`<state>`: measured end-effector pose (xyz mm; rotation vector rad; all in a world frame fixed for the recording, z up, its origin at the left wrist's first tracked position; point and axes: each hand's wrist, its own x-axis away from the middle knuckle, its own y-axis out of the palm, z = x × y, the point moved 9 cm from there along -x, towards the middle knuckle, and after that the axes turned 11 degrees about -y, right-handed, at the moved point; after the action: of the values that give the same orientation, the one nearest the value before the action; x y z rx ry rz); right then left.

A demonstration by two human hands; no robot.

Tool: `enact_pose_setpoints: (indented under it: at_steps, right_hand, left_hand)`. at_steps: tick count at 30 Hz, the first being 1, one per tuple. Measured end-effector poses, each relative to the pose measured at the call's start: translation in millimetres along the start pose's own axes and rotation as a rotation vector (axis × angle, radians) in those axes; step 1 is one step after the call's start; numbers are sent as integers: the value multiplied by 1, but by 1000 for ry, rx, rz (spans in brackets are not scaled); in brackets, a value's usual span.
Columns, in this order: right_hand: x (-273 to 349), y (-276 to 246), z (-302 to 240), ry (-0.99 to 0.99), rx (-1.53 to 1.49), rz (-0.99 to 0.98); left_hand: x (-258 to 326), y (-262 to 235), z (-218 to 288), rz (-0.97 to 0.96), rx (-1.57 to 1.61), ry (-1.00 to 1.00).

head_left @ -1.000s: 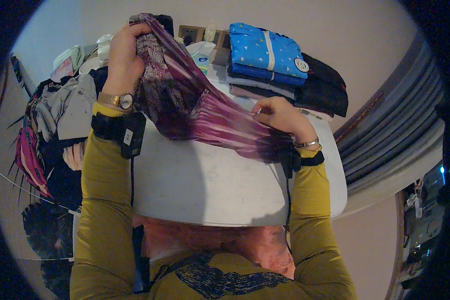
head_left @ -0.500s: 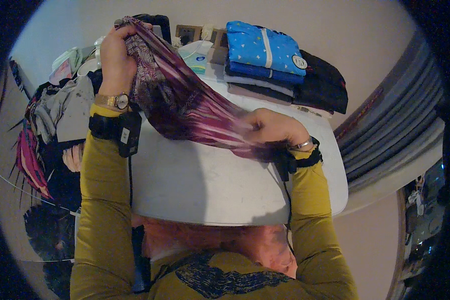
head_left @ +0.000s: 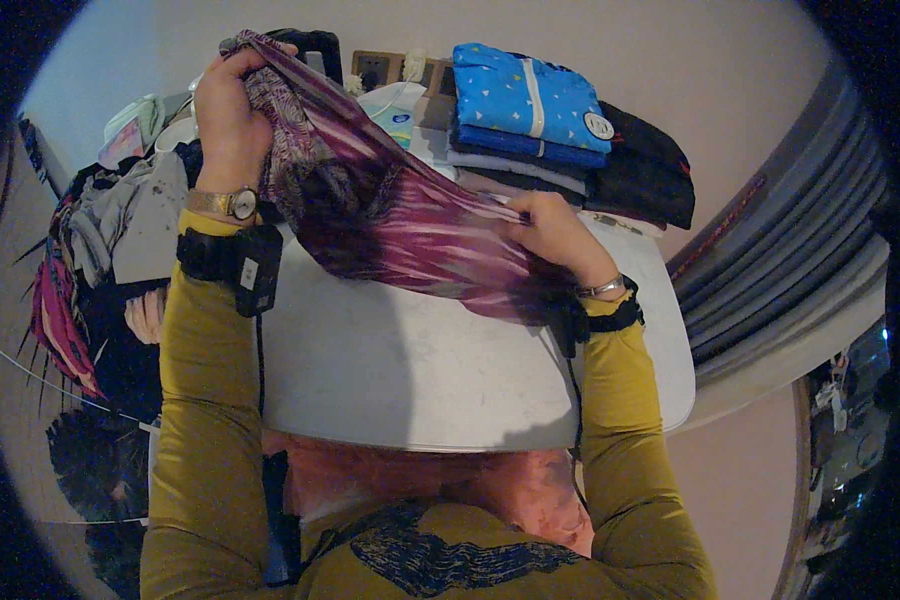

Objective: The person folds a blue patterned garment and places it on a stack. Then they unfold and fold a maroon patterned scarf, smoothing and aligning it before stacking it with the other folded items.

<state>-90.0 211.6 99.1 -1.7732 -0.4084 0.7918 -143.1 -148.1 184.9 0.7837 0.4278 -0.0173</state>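
The purple cloth (head_left: 400,225) slants from the left hand (head_left: 230,122), gripping its far left end, to the right hand (head_left: 560,235), pinching its nearer right part (over a white table (head_left: 480,390))

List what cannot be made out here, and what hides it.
Head view: part of the left hand, behind the purple cloth.
Head view: the cloth's whole outline, hidden by its own folds.
Head view: most of the grey folded layers, under the blue folded garment.
Head view: rightmost objects, too small and dim.
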Motion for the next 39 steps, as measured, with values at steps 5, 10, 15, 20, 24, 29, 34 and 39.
enact_pose_setpoints:
  at_steps: [5, 10, 15, 20, 24, 29, 34, 39]
  right_hand:
    - [-1, -6, 1, -126, 52, 149]
    - [1, 0, -7, -240, -47, 60]
    - [2, 6, 8, -102, 58, -5]
    - [5, -2, 12, 17, 37, 40]
    - [14, -24, 25, 68, -16, 152]
    - [33, -61, 45, 240, -173, 405]
    - [98, -97, 55, 224, 164, 609]
    - [163, -117, 44, 330, 320, 676]
  left_hand:
    - [5, 3, 3, 7, -2, 39]
    - [3, 1, 4, 20, -16, 37]
    - [5, 1, 8, 68, -93, 80]
    - [5, -1, 9, 74, -39, 112]
    - [2, -5, 16, 76, -42, 154]
    - [9, -10, 48, 259, -1072, 642]
    - [61, 42, 60, 274, -1312, 901]
    - [86, 67, 65, 255, -1404, 1029]
